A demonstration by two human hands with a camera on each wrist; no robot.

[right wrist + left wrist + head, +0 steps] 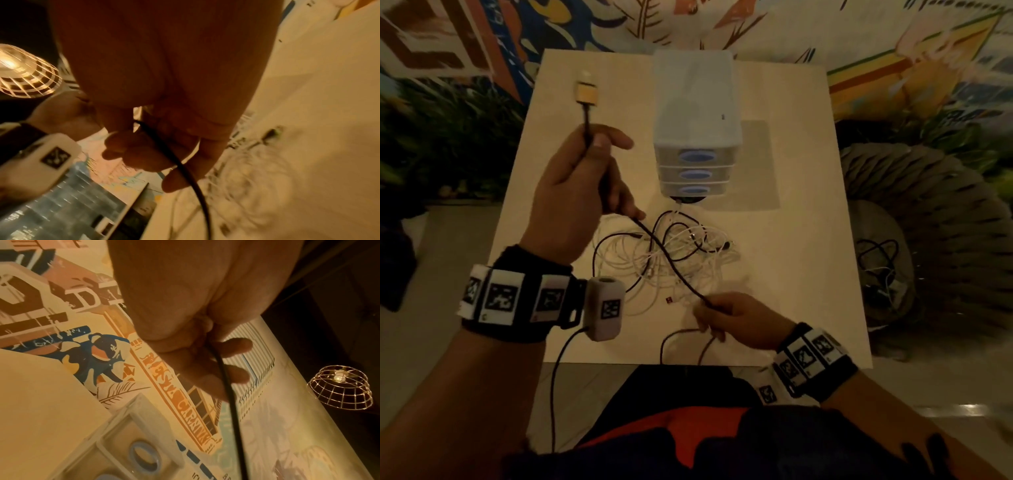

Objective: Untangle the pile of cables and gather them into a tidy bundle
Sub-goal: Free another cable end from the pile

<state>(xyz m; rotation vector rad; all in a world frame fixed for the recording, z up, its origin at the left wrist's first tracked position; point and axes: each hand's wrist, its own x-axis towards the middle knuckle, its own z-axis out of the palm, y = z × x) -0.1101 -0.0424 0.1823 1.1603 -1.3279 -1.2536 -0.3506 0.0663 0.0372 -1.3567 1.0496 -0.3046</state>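
Observation:
A tangled pile of white and black cables lies in the middle of the pale table. My left hand is raised above the table and grips a black cable just below its gold plug, which points up. The cable runs out of that fist, over the pile, to my right hand, which pinches it near the table's front edge. In the left wrist view the black cable hangs from my curled fingers. In the right wrist view the black cable passes under my thumb, with the blurred pile beyond.
A small white drawer unit with blue handles stands at the table's back middle, just behind the pile. A grey woven pouf with more cables on it sits right of the table. A wire-cage lamp hangs overhead.

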